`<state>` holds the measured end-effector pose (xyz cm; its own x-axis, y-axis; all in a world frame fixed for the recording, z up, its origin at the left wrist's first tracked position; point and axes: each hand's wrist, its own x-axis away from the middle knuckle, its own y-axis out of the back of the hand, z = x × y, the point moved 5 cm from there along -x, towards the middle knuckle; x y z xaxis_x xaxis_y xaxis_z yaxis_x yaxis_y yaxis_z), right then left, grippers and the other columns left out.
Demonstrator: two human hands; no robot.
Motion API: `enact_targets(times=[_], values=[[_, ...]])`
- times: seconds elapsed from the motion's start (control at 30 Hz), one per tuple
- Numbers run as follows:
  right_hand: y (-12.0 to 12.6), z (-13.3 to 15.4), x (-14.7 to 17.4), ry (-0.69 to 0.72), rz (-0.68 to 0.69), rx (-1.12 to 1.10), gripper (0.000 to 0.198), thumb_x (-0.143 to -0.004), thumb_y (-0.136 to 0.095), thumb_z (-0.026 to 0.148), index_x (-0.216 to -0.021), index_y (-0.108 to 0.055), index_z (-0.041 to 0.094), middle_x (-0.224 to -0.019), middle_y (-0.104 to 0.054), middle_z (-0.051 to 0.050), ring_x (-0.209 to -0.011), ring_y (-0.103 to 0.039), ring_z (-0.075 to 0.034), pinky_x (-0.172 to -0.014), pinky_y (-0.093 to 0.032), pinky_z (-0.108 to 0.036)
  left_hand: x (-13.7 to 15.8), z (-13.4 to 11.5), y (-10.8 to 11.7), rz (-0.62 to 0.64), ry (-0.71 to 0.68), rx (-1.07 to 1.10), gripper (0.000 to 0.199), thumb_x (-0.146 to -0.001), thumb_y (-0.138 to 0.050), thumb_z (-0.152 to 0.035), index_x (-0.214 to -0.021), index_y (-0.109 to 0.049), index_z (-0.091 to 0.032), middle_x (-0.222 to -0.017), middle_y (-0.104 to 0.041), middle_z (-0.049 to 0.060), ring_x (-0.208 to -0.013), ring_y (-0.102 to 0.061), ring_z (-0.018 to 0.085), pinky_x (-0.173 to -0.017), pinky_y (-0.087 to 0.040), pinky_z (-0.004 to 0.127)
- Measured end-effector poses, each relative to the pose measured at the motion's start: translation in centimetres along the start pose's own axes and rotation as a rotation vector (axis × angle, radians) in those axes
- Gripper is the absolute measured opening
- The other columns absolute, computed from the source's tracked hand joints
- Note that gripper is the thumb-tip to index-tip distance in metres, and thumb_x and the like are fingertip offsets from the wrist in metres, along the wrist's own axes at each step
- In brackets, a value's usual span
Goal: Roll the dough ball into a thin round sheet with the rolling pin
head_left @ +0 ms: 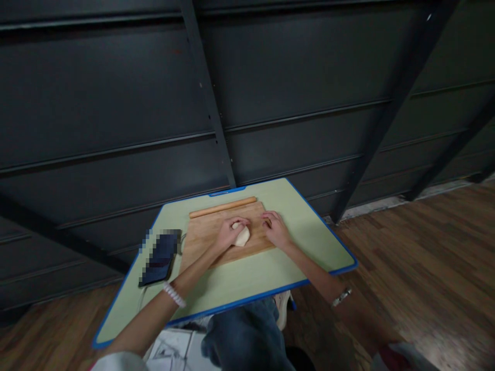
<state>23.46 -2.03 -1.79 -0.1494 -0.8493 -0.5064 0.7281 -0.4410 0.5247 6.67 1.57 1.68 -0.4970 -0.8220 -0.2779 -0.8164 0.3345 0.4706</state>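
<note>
A pale lump of dough [242, 237] rests on a wooden board [204, 242]. My left hand [229, 233] grips the dough from its left side, the fingers curled over its far edge and the thumb across its top. At the board's right edge is my right hand [276, 230], apart from the dough. Its fingers are bent, with a gap between them and the thumb, and nothing shows in them. Along the board's far edge lies a thin wooden rolling pin [223, 207].
The board lies on a light green table [309, 226] with a blue rim. To the left, a dark phone [159, 260], partly pixelated, lies beside a cable. A dark panelled wall [294, 77] stands right behind the table. Wooden flooring [417, 257] extends to the right.
</note>
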Motion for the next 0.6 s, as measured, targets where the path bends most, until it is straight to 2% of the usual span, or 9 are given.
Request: enact_targets(times=[0.13, 0.23, 0.33, 0.47, 0.53, 0.6], values=[[0.0, 0.0, -0.1, 0.012, -0.003, -0.014, 0.026, -0.074, -0.047, 0.005, -0.090, -0.062, 0.018, -0.098, -0.059, -0.008, -0.098, -0.051, -0.020, -0.092, -0.041, -0.036, 2.7, -0.3, -0.5, 0.075, -0.029, -0.067, 0.032, -0.068, -0.065, -0.024, -0.098, -0.061, -0.015, -0.097, -0.067, 0.006, -0.082, -0.062, 0.016, -0.074, -0.050, 0.027], [0.0, -0.1, -0.1, 0.007, -0.021, -0.012, 0.025, -0.074, -0.048, 0.005, -0.088, -0.063, 0.019, -0.098, -0.059, -0.007, -0.097, -0.052, -0.020, -0.091, -0.041, -0.036, 3.7, -0.9, 0.0, 0.025, -0.070, -0.147, 0.031, -0.071, -0.064, -0.027, -0.100, -0.060, -0.016, -0.095, -0.067, 0.005, -0.081, -0.062, 0.015, -0.074, -0.050, 0.027], [-0.1, -0.2, -0.1, 0.004, -0.022, -0.009, 0.025, -0.074, -0.047, 0.005, -0.087, -0.064, 0.018, -0.097, -0.060, -0.007, -0.096, -0.052, -0.019, -0.090, -0.042, -0.035, 3.2, -1.4, 1.4, -0.001, -0.125, -0.319, 0.025, -0.075, -0.060, -0.029, -0.097, -0.062, -0.018, -0.096, -0.067, 0.005, -0.087, -0.061, 0.018, -0.081, -0.048, 0.030], [-0.2, -0.4, 0.0, 0.004, -0.035, 0.002, 0.023, -0.075, -0.048, 0.006, -0.086, -0.064, 0.017, -0.097, -0.060, -0.008, -0.095, -0.052, -0.019, -0.089, -0.042, -0.035, 1.9, -1.7, 3.3, 0.044, -0.218, -0.665, 0.027, -0.078, -0.056, -0.034, -0.096, -0.064, -0.017, -0.100, -0.067, 0.011, -0.093, -0.061, 0.024, -0.086, -0.046, 0.039], [-0.3, -0.5, 0.0, -0.005, -0.035, -0.001, 0.023, -0.075, -0.048, 0.006, -0.086, -0.064, 0.018, -0.097, -0.060, -0.008, -0.095, -0.052, -0.019, -0.089, -0.042, -0.035, 1.6, -1.8, 3.5, 0.058, -0.271, -0.731, 0.027, -0.080, -0.051, -0.034, -0.095, -0.065, -0.016, -0.099, -0.068, 0.012, -0.093, -0.061, 0.025, -0.088, -0.045, 0.041], [-0.3, -0.5, 0.0, -0.010, -0.026, -0.007, 0.023, -0.075, -0.049, 0.006, -0.086, -0.065, 0.019, -0.097, -0.060, -0.007, -0.095, -0.052, -0.019, -0.090, -0.041, -0.035, 1.7, -2.0, 3.0, 0.106, -0.336, -0.693, 0.028, -0.084, -0.044, -0.030, -0.096, -0.066, -0.017, -0.101, -0.068, 0.010, -0.097, -0.060, 0.023, -0.092, -0.042, 0.040]])
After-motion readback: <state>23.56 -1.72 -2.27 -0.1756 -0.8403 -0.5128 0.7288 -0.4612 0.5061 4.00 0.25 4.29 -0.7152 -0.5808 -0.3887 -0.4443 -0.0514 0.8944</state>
